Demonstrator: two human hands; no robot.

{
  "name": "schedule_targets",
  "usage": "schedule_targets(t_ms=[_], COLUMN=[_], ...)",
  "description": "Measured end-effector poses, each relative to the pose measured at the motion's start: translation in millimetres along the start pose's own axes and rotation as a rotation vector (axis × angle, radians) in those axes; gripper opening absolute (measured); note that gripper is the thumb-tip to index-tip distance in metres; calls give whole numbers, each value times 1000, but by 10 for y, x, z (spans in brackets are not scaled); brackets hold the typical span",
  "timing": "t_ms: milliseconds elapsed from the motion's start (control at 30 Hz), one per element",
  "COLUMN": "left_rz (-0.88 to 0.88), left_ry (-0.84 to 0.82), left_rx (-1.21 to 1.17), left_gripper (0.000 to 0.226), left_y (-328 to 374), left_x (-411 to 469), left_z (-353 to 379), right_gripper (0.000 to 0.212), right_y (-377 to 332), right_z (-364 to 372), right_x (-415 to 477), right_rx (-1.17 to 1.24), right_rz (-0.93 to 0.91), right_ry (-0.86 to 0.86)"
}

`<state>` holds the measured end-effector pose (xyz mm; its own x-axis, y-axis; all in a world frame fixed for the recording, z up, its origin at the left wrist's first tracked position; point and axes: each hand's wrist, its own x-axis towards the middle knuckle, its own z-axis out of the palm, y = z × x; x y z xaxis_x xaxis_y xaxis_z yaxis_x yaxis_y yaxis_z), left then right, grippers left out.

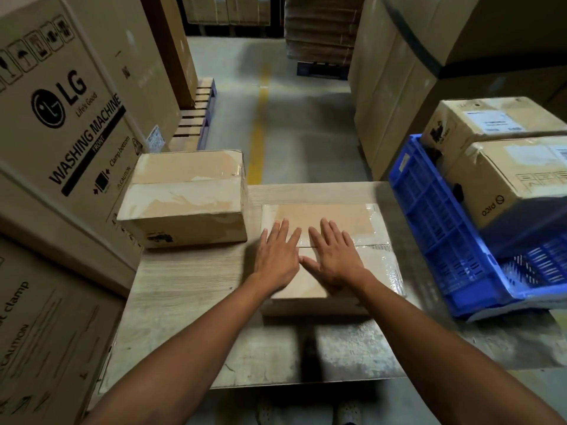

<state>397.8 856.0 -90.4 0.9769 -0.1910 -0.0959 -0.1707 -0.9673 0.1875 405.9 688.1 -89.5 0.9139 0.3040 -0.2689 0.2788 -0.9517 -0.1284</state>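
Atop the taped brown cardboard box (322,214), left hand (277,260) and right hand (336,260) lay flat, side by side, grasping nothing.

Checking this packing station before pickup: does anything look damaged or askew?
Yes. The blue crate right of the table sits tilted, its cartons leaning. The left carton shows torn, peeled patches on top.

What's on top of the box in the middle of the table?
The left hand and right hand lie flat on the box, over shiny clear tape. The closed flaps hide whatever is inside.
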Motion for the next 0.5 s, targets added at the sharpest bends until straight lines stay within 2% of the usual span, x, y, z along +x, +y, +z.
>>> schedule_targets(t_ms=[100,200,300,500], left_rz=[-24,-31,23,-19], left_ry=[-13,-22,-45,-47], left_rx=[62,29,-48,-50], left_gripper=[54,52,55,57], left_y=[93,263,407,485], left_x=[137,270,295,324], left_z=[-103,-116,49,106], right_gripper=[104,82,94,95], right_y=[54,238,409,470], right_z=[-141,-246,-104,-34], right_x=[59,95,-28,-39], right_rx=[20,20,6,24], right_rz=[-6,28,178,179], right_ry=[7,42,29,-8])
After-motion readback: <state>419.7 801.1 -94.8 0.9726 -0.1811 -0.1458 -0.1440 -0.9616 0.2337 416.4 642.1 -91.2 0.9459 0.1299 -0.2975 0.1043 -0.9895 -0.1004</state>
